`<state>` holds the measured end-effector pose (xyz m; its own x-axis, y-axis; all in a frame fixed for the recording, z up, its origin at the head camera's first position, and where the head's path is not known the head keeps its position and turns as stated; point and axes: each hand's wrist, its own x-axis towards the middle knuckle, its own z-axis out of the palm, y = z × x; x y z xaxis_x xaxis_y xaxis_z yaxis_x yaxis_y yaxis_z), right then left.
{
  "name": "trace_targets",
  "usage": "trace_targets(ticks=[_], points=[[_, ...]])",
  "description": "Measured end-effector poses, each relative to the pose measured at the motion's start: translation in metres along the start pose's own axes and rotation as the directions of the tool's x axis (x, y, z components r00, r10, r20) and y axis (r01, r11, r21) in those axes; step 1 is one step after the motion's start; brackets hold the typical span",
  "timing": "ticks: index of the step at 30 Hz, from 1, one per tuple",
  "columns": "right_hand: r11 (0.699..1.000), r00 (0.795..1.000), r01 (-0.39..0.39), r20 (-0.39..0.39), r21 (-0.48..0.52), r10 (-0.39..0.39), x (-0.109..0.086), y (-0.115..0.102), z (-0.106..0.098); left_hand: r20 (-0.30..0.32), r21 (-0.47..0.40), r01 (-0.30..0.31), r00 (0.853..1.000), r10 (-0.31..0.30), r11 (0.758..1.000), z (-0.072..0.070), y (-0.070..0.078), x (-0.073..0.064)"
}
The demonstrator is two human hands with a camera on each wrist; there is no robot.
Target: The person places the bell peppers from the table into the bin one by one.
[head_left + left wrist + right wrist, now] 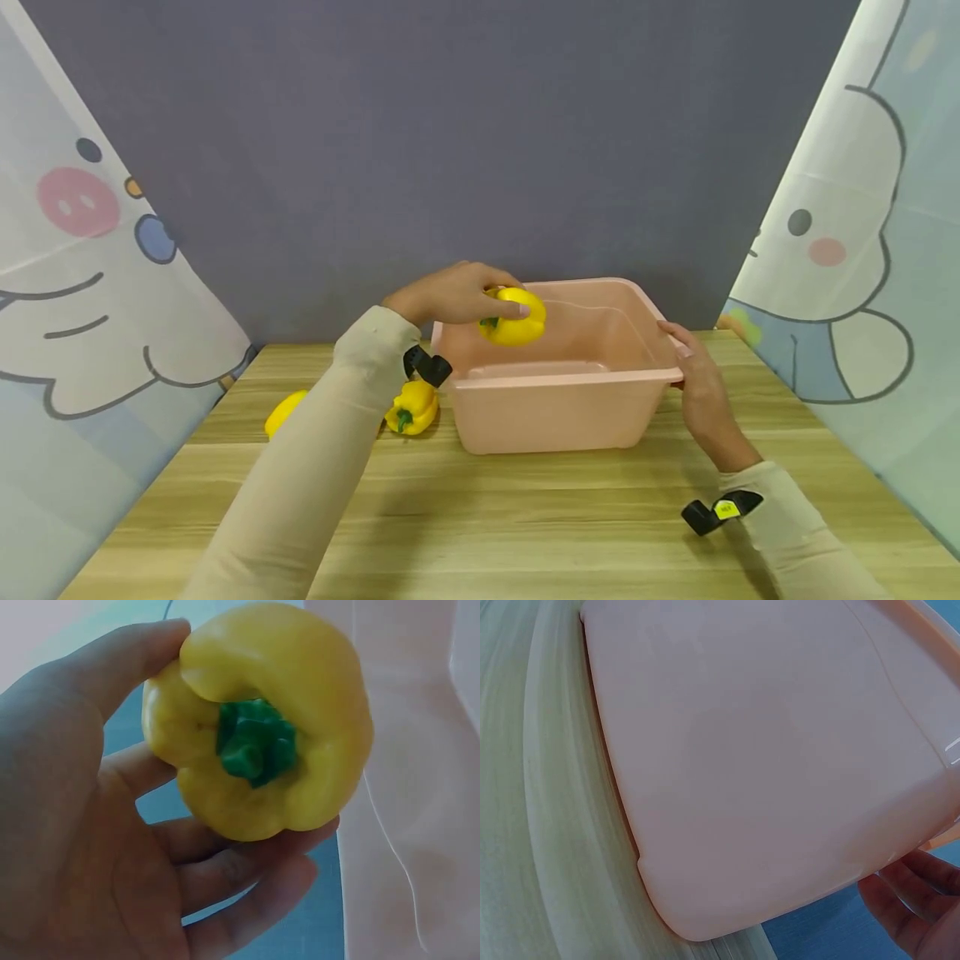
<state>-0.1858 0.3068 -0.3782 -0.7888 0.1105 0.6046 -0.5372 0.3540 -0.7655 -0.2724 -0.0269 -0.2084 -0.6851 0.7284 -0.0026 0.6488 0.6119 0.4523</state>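
My left hand [468,293] holds a yellow bell pepper [517,321] above the left part of a pink plastic basin [555,412]. In the left wrist view the thumb and fingers wrap the sides of that pepper, and its green stem faces the camera. My right hand [701,392] grips the basin's right rim, thumb on top and fingers beneath. Two more yellow peppers lie left of the basin: one bell pepper [412,408] close to its wall, and another yellow one [285,412] farther left, partly hidden by my left sleeve.
The basin stands on a wood-grain table [525,525] near a grey back wall [480,142]. Cartoon-printed curtains [67,333] flank the table on both sides. A black camera is strapped to each wrist.
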Motion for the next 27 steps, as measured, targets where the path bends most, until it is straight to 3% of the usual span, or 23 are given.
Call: trace_targets(ticks=[10, 27], points=[[1.000, 1.000, -0.007, -0.013, -0.013, 0.006, 0.001, -0.002, 0.001, 0.023, -0.016, -0.026, 0.999, 0.026, 1.000, 0.006, -0.001, 0.014], [1.000, 1.000, 0.000, -0.005, -0.008, 0.000, -0.002, 0.000, 0.002, 0.017, -0.046, 0.046, 0.999, -0.046, 0.998, 0.014, -0.019, 0.033]])
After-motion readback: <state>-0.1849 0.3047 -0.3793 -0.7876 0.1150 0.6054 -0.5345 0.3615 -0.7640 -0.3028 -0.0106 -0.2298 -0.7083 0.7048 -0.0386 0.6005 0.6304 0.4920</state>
